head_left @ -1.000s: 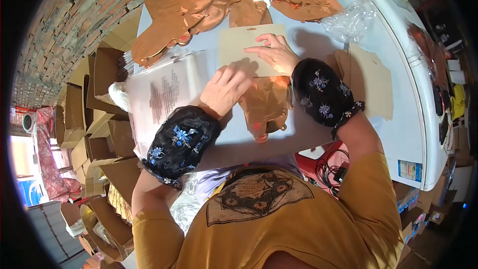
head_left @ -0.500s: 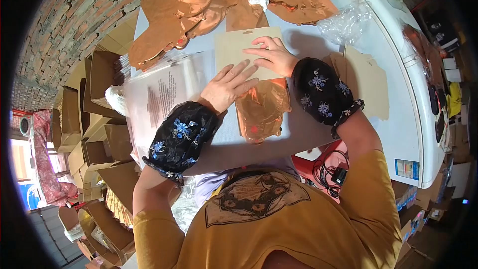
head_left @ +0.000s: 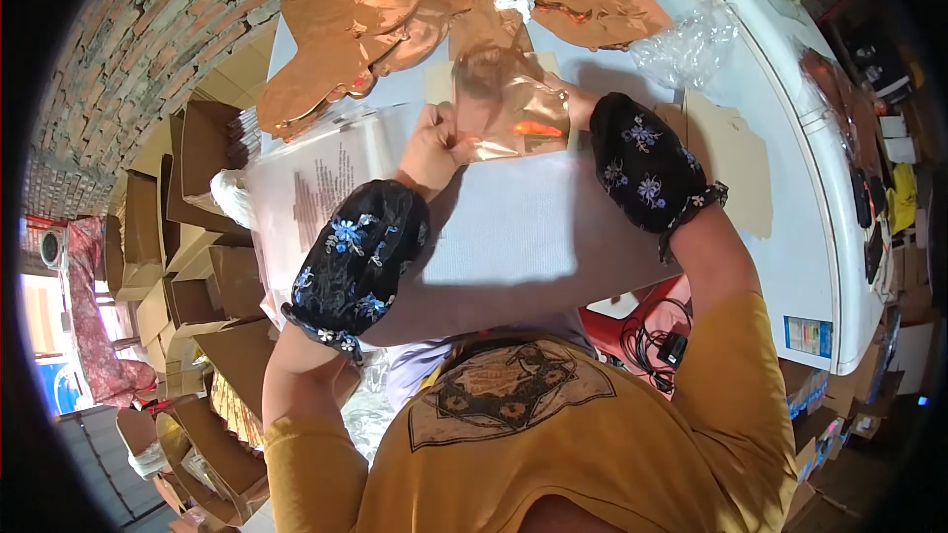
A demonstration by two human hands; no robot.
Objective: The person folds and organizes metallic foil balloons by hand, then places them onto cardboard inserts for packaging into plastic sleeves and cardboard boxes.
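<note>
A flat copper-coloured foil balloon (head_left: pixel 506 104) is folded up over a beige card (head_left: pixel 440 85) on the table, and an orange-red patch shows on its near part. My left hand (head_left: pixel 433 150) is closed, pinching the foil's near left edge. At the right edge, my right hand (head_left: pixel 581 105) grips the foil, its fingertips partly hidden. Just beyond the card lies a small bundle of white ribbon (head_left: pixel 513 3) on more copper foil (head_left: pixel 405 0).
Clear plastic bags with printed text (head_left: pixel 306 183) are stacked at the left. Beige cards (head_left: pixel 731 163) and a crumpled clear bag (head_left: pixel 686 44) lie at the right. Open cardboard boxes (head_left: pixel 222 286) stand beside the table (head_left: pixel 504 227); a black cable (head_left: pixel 652 341) lies near its front edge.
The foil balloon's near part, which hung below the card toward me, is now folded up over it. Both hands went from lying flat on the card to gripping the foil's sides.
</note>
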